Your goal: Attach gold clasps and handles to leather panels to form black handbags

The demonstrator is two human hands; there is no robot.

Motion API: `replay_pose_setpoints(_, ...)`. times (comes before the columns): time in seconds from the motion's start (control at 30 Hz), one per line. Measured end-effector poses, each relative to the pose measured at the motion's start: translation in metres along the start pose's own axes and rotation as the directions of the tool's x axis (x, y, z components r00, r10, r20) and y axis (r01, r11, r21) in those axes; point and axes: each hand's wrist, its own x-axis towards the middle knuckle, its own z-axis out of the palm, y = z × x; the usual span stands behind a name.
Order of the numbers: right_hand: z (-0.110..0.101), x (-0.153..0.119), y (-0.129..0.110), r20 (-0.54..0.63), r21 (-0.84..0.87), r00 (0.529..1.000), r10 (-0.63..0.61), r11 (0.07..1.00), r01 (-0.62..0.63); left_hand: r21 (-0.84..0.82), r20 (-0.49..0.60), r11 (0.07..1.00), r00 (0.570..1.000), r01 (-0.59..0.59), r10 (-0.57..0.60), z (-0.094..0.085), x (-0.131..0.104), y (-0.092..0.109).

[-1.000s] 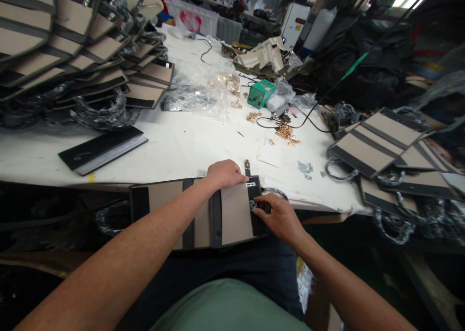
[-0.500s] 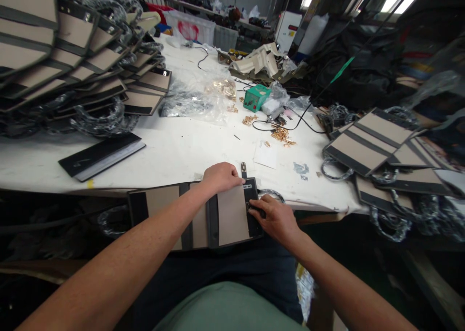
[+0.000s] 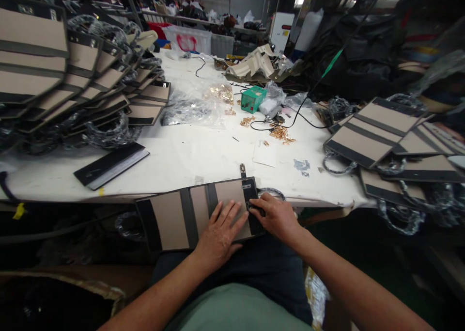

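A long beige panel with black and grey bands (image 3: 169, 219) lies across the front table edge and my lap. My left hand (image 3: 220, 234) rests spread on its right beige section, palm down. At the panel's black right end, my right hand (image 3: 276, 217) has its fingers bent together; whatever is between them is too small to make out. A short strap with a metal piece (image 3: 243, 170) sticks up from the panel's top right corner. Beside my right hand, a plastic-wrapped handle (image 3: 272, 192) shows behind the panel.
Stacked panels with wrapped handles stand at the left (image 3: 32, 55) and right (image 3: 374, 132). A black folded piece (image 3: 111, 166) lies front left. Farther back are a green box (image 3: 253, 100), gold metal parts (image 3: 281, 133), cables and plastic bags (image 3: 196, 109).
My left hand has moved from the panel's top edge down onto its beige surface, and its fingers have spread. My right hand stays at the black end. The view has shifted slightly.
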Motion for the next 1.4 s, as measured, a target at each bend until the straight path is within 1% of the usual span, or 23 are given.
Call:
replay_pose_setpoints(0.07,0.0,0.0,0.0,0.002,0.01,1.0,0.003,1.0,-0.004,0.03,0.056,1.0,0.998,0.002,-0.004,0.0,0.002,0.0)
replay_pose_setpoints(0.13,0.0,0.0,0.0,0.0,0.022,1.0,0.012,1.0,-0.012,0.027,0.099,1.0,0.995,-0.003,0.0,-0.003,0.007,-0.001)
replay_pose_setpoints(0.2,0.0,0.001,0.001,-0.003,0.038,1.0,0.02,0.999,-0.019,0.01,0.119,1.0,0.993,-0.008,0.007,-0.009,0.011,-0.002)
replay_pose_setpoints(0.33,0.0,0.003,0.001,-0.002,0.082,1.0,0.029,0.996,-0.029,-0.022,0.144,0.998,0.988,-0.054,0.057,-0.018,0.016,-0.007)
replay_pose_setpoints(0.47,0.001,0.003,0.002,-0.007,0.096,0.999,0.043,0.994,-0.042,-0.054,0.168,0.994,0.98,-0.098,0.106,-0.023,0.018,-0.011)
replay_pose_setpoints(0.7,0.003,0.005,0.006,0.005,0.111,1.0,0.025,0.994,-0.025,-0.072,0.189,0.992,0.975,-0.103,0.115,-0.027,0.02,-0.013)
replay_pose_setpoints(0.83,0.0,0.005,0.005,0.008,0.114,1.0,0.03,0.993,-0.03,-0.056,0.194,0.993,0.974,-0.106,0.115,-0.027,0.02,-0.012)
replay_pose_setpoints(1.0,-0.004,0.005,0.003,0.018,0.105,1.0,0.026,0.994,-0.028,-0.042,0.229,0.991,0.964,-0.127,0.133,-0.03,0.021,-0.011)
replay_pose_setpoints(1.1,-0.005,0.005,0.002,0.025,0.107,0.999,0.025,0.994,-0.028,-0.04,0.244,0.992,0.962,-0.117,0.123,-0.033,0.022,-0.009)
replay_pose_setpoints(1.23,-0.005,0.006,0.003,0.043,0.112,0.999,0.033,0.993,-0.037,-0.028,0.27,0.993,0.956,-0.113,0.117,-0.038,0.024,-0.007)
replay_pose_setpoints(1.4,-0.011,0.008,0.005,0.085,0.137,0.996,0.037,0.989,-0.049,-0.011,0.3,0.994,0.948,-0.111,0.109,-0.043,0.026,-0.005)
